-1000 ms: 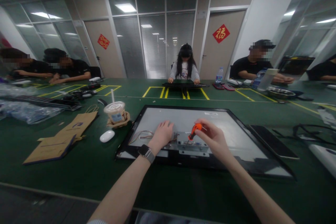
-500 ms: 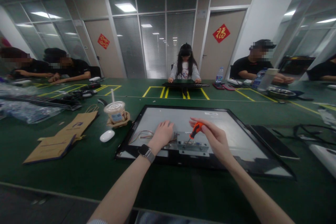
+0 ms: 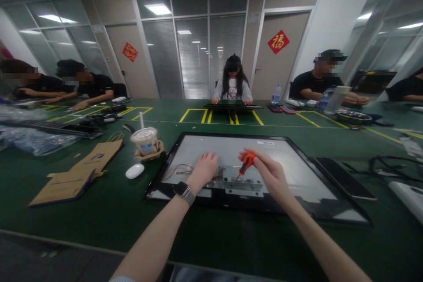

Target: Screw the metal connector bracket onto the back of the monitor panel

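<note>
A flat display panel (image 3: 284, 158) with a black frame lies on the green table, its grey back facing up. Near its front edge sits a metal bracket (image 3: 244, 187) with a circuit board. My right hand (image 3: 269, 174) grips an orange and black screwdriver (image 3: 247, 163), whose shaft slants down to the board. My left hand (image 3: 205, 168), with a watch on the wrist, rests on the panel just left of the bracket; its fingers point forward, and whether they hold anything is hidden. Thin cables (image 3: 180, 169) lie on the panel left of this hand.
Left of the panel are a lidded cup (image 3: 146, 143), a white mouse (image 3: 135, 171) and a paper bag (image 3: 79, 172). A dark slab (image 3: 345, 178) and black cables (image 3: 393, 165) lie to the right. Several people sit across the table (image 3: 158, 116).
My right hand and the screwdriver handle have shifted very slightly. At the far left, a seated person's hands have moved apart on the table.
</note>
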`<act>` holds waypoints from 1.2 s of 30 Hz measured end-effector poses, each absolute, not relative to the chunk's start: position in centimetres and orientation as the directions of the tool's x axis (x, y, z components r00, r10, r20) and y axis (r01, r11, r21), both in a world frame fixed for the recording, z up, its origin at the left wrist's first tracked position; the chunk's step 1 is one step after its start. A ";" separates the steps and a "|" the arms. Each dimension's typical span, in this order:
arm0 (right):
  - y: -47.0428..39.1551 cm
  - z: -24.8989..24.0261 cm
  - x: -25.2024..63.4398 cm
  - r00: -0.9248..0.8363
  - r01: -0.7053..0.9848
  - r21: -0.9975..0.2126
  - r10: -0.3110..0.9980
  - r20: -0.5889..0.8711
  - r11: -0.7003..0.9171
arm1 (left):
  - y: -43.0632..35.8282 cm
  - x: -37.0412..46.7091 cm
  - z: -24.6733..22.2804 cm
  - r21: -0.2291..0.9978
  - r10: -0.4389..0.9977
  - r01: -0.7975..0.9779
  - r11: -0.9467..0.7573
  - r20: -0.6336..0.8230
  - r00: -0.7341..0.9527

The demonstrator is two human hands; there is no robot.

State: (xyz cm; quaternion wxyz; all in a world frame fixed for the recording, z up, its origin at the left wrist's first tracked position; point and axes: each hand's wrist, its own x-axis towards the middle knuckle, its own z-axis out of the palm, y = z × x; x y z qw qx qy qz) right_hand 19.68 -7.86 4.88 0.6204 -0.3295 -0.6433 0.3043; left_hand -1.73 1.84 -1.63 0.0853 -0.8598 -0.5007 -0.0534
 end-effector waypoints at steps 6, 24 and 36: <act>-7.7 4.9 19.6 -0.057 -0.046 -0.830 0.828 0.558 0.556 | 1.9 -1.8 -1.8 -0.099 0.850 0.872 -0.479 0.195 0.489; -7.2 4.6 19.8 -0.067 -0.057 -0.828 0.825 0.560 0.558 | 1.7 -1.7 -1.5 -0.071 0.855 0.878 -0.474 0.202 0.478; -7.1 4.4 20.0 -0.047 0.011 -0.799 0.799 0.600 0.601 | 1.7 -1.8 -1.6 -0.081 0.850 0.873 -0.481 0.200 0.487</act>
